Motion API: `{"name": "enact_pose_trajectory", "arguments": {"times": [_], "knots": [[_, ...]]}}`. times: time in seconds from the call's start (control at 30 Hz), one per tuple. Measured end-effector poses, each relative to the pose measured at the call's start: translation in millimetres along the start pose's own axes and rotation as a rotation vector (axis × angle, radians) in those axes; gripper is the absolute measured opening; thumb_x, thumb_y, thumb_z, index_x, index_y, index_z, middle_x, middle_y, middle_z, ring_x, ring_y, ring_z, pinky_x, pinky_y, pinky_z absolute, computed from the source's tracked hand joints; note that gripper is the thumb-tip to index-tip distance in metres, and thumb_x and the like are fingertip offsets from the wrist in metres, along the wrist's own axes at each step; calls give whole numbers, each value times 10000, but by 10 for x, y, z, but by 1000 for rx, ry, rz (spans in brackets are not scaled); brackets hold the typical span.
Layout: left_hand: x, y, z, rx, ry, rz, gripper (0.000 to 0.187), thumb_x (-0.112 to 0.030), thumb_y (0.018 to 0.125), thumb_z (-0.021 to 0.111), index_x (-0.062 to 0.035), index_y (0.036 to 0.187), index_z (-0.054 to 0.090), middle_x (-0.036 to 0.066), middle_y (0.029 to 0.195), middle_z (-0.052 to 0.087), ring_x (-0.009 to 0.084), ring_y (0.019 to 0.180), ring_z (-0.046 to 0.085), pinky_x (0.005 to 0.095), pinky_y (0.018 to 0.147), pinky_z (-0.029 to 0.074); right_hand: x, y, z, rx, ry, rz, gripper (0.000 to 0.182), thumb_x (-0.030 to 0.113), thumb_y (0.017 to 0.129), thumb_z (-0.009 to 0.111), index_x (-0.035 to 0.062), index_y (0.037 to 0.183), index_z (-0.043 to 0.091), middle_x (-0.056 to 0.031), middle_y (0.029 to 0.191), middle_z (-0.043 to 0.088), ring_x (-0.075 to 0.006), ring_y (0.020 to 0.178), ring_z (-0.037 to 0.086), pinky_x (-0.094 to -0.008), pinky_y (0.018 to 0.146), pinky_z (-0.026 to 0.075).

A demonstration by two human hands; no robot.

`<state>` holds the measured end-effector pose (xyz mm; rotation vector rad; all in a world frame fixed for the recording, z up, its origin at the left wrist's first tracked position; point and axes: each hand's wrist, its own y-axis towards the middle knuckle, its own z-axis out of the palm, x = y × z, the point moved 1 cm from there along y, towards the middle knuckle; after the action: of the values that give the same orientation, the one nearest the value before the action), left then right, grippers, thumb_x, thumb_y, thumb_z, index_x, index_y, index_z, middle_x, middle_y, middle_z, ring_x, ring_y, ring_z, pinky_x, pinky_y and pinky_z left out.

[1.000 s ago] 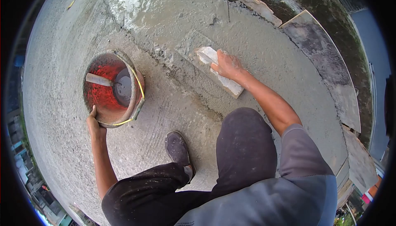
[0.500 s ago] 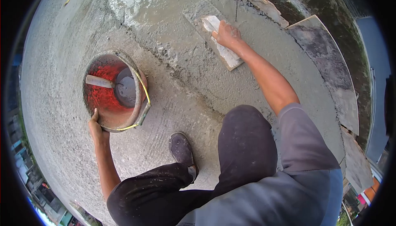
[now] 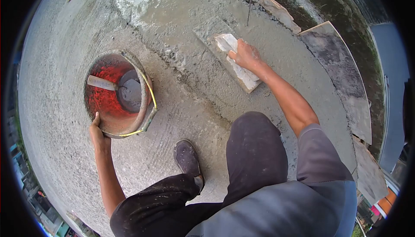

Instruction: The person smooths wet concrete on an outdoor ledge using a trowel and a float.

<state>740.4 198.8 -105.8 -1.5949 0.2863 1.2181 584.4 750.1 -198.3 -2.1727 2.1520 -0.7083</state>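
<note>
My right hand [image 3: 247,55] grips the handle of a long, cement-caked float [image 3: 244,75], which lies flat on the wet concrete [image 3: 298,81]. A smoothed track shows in the concrete behind the float's far end. On the left, my left hand [image 3: 99,130] is closed on the near rim of a bucket [image 3: 119,127] with a red inside, tilted toward me. Grey watery mix [image 3: 130,93] sits at the bucket's bottom. A trowel handle [image 3: 102,82] sticks up inside it; the blade is hidden in the mix.
Rough, hardened concrete [image 3: 56,107] spreads to the left, with a ragged seam against the wet part. Boards [image 3: 339,64] edge the wet concrete on the right. A thin rod [image 3: 250,3] stands upright near the far edge. My shoe [image 3: 188,159] is on the rough concrete.
My right hand has drawn the float toward me and slightly right over the wet concrete. The left hand stays on the bucket's rim.
</note>
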Motion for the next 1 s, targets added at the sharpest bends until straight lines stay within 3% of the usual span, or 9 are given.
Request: {"name": "enact_pose_trajectory", "arguments": {"times": [0.07,0.2,0.3,0.5,0.67,0.73,0.83,0.93,1.0], "knots": [[-7,3,-8,-12,6,-14,363,-217,1026,473,71,1227,564,173,1245,628,260,1136,618,388,1022,466,-3,-8,34,-23,23,26,540,361,851,659,-71,1150,536,-314,1072,656,-435,1041,646,-509,894,502],[0,11,9,-24,30,-33,364,-224,1021,485,68,1222,567,171,1246,628,256,1136,616,385,1019,465,99,739,-55,-155,64,95,547,374,845,665,-67,1154,568,-291,1111,659,-421,1058,647,-490,902,510],[-3,39,-89,-56,52,-35,360,-225,1017,494,65,1217,569,167,1244,631,249,1136,616,372,1026,458,333,1140,88,-175,58,-11,530,374,844,665,-64,1134,592,-279,1131,660,-412,1061,650,-480,909,512],[0,41,-65,-42,45,-31,360,-219,1017,492,66,1223,567,167,1247,629,248,1143,613,373,1030,455,1040,639,269,17,41,-234,495,364,849,656,-62,1086,568,-292,1034,668,-427,1012,655,-508,881,508],[-15,1,7,-32,43,-14,358,-228,1018,495,64,1207,579,161,1231,638,248,1125,622,377,1027,456,899,-397,421,119,-21,-382,491,350,835,658,-80,1041,542,-299,979,665,-437,918,671,-515,812,524],[-15,-18,-2,-31,36,-3,354,-230,1017,498,62,1197,586,159,1219,644,247,1112,627,377,1021,459,697,-655,341,172,41,-270,507,357,828,666,-86,1040,540,-310,969,659,-442,912,671,-517,804,523],[31,2,-34,-47,30,-2,346,-226,1013,505,60,1185,594,156,1205,651,245,1096,632,374,1010,463,380,-499,177,-29,50,-50,535,367,830,667,-100,1059,541,-312,984,659,-444,921,671,-509,815,525],[30,57,-70,-90,29,9,335,-220,1004,522,57,1176,597,155,1198,654,243,1092,632,374,1002,466,129,329,81,-258,106,103,605,426,842,653,-132,1058,564,-330,980,662,-458,942,664,-495,830,521],[27,74,-93,-96,29,12,334,-222,1001,527,55,1172,599,154,1198,654,244,1092,631,374,1002,464,84,889,97,-234,85,90,625,431,836,660,-125,1107,572,-321,1011,669,-447,970,666,-489,847,521]]}}
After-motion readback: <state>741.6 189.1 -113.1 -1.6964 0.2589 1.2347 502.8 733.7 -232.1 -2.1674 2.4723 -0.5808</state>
